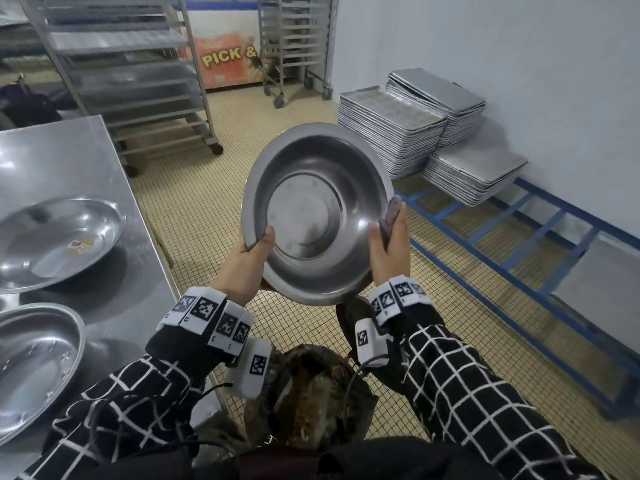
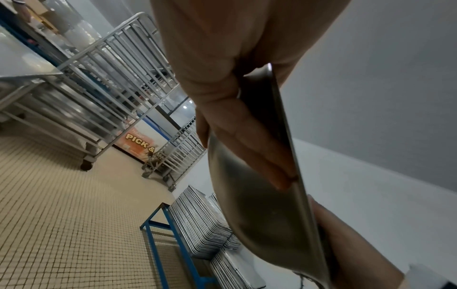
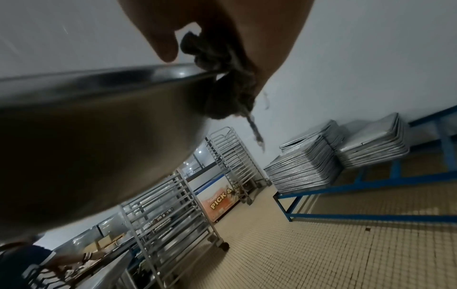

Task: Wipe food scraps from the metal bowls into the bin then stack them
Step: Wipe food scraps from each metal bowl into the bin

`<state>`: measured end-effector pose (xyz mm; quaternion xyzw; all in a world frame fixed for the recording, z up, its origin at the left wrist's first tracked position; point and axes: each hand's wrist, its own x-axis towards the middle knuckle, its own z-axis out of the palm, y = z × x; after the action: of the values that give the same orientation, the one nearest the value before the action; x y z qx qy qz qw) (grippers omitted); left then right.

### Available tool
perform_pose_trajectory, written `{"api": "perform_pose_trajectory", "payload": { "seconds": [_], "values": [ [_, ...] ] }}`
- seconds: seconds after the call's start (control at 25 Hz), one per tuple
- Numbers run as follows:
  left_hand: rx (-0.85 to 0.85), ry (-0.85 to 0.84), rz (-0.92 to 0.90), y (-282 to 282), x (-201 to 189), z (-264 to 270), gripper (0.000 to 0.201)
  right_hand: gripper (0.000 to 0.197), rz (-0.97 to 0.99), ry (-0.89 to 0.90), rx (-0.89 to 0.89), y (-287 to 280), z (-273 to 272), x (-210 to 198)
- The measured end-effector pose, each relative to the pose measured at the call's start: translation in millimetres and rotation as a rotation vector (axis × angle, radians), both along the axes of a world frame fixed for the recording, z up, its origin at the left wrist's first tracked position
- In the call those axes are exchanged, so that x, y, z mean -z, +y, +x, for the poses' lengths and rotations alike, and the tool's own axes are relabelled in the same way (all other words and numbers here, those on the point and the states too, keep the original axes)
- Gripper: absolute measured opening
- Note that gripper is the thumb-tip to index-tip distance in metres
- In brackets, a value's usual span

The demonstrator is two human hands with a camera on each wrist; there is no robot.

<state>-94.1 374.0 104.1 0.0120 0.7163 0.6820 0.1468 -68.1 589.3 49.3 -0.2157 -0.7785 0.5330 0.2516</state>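
A round metal bowl (image 1: 317, 216) is held up tilted toward me, above a bin (image 1: 308, 396) lined with a dark bag and holding brown scraps. Its inside looks wiped. My left hand (image 1: 251, 261) grips the bowl's left rim, thumb inside and fingers (image 2: 249, 140) behind against the outer wall (image 2: 262, 215). My right hand (image 1: 389, 247) grips the right rim together with a dark cloth (image 1: 391, 213), which is bunched in the palm (image 3: 222, 64) over the bowl's edge (image 3: 99, 93). Two more metal bowls (image 1: 52, 240) (image 1: 31, 365) lie side by side on the steel table.
The steel table (image 1: 114, 188) stands at my left. Wheeled tray racks (image 1: 131, 74) stand behind it. Stacks of metal trays (image 1: 415, 126) rest on a low blue frame (image 1: 512, 258) along the right wall. Another person (image 3: 29, 262) works at a far counter.
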Motion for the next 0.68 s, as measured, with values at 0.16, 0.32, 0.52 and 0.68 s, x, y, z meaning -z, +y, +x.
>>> {"api": "perform_pose_trajectory", "payload": {
  "seconds": [0.16,0.32,0.52,0.68],
  "values": [
    [0.029,-0.029,0.004,-9.0,0.5,-8.8,0.025,0.051,0.028,-0.113,0.062,24.1,-4.5,-18.5],
    [0.051,0.085,-0.051,-13.2,5.7,-15.9,0.036,0.033,0.013,-0.191,0.124,27.8,-9.7,-13.3],
    [-0.006,0.19,-0.084,5.2,21.8,0.8,0.038,0.036,-0.282,-0.007,0.227,-5.6,-0.1,-10.2],
    [-0.007,0.066,0.035,19.4,16.8,16.6,0.015,0.033,-0.339,0.105,0.166,-28.8,11.1,-13.4]
  ]
}}
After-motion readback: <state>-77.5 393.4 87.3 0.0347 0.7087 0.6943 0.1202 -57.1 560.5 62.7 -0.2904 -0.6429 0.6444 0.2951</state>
